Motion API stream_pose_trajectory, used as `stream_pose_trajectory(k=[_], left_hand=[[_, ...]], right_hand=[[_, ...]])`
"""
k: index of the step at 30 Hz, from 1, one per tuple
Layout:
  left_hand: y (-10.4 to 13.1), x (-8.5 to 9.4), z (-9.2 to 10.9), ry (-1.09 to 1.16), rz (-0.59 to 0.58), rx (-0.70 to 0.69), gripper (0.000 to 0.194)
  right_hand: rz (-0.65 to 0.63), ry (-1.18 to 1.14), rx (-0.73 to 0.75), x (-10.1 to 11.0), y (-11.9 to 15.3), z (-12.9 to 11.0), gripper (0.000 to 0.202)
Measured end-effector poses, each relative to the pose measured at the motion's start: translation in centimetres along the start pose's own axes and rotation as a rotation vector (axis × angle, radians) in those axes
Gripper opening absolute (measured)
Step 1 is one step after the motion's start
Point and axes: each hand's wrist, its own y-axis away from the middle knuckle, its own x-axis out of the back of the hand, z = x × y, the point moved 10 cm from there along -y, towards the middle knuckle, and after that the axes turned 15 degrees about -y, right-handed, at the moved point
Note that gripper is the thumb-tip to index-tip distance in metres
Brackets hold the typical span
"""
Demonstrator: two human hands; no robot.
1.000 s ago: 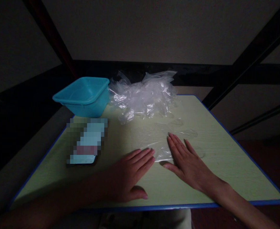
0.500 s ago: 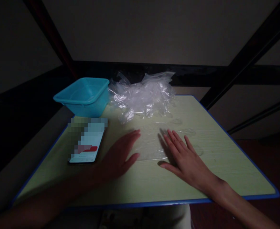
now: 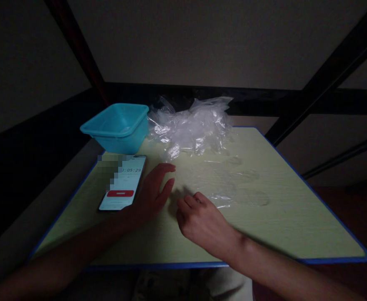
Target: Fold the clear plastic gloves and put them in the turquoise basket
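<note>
A clear disposable plastic glove [image 3: 217, 177] lies spread flat on the table, its fingers pointing right. My right hand [image 3: 202, 219] is at the near left end of this glove, fingers curled in and closed. What they grip, if anything, is hidden from view. Left of the glove, my left hand [image 3: 154, 190] hovers or rests with thumb and fingers apart, holding nothing visible. Behind the flat glove sits a crumpled heap of clear plastic gloves [image 3: 192, 127].
A turquoise plastic basket [image 3: 117, 140] stands at the back left of the table [image 3: 283, 225], which has a blue edge. In front of the basket lies a phone [image 3: 120, 193] with a lit timer screen, partly pixelated. A wall rises behind the table.
My right hand has moved left from over the flat glove, and its spread fingers have curled closed. My left hand has drawn slightly left. The view has shifted a little.
</note>
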Motion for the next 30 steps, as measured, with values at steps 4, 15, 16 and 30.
stream_pose_trajectory(k=[4,15,16,30], left_hand=[[0.0,0.1,0.1,-0.006,0.002,-0.015,0.017],[0.3,-1.0,-0.1,0.008,-0.079,-0.02,0.019],[0.4,-1.1,0.1,0.014,-0.096,-0.043,0.021],[2.4,-3.0,5.7,-0.202,-0.22,-0.635,0.024]], right_hand=[[-0.043,-0.008,0.004,-0.6,-0.4,-0.2,0.019],[0.028,-0.019,0.012,-0.2,0.1,0.4,0.02],[0.044,-0.025,0.01,0.1,0.5,0.6,0.02],[0.321,-0.271,-0.019,6.2,8.2,1.5,0.028]])
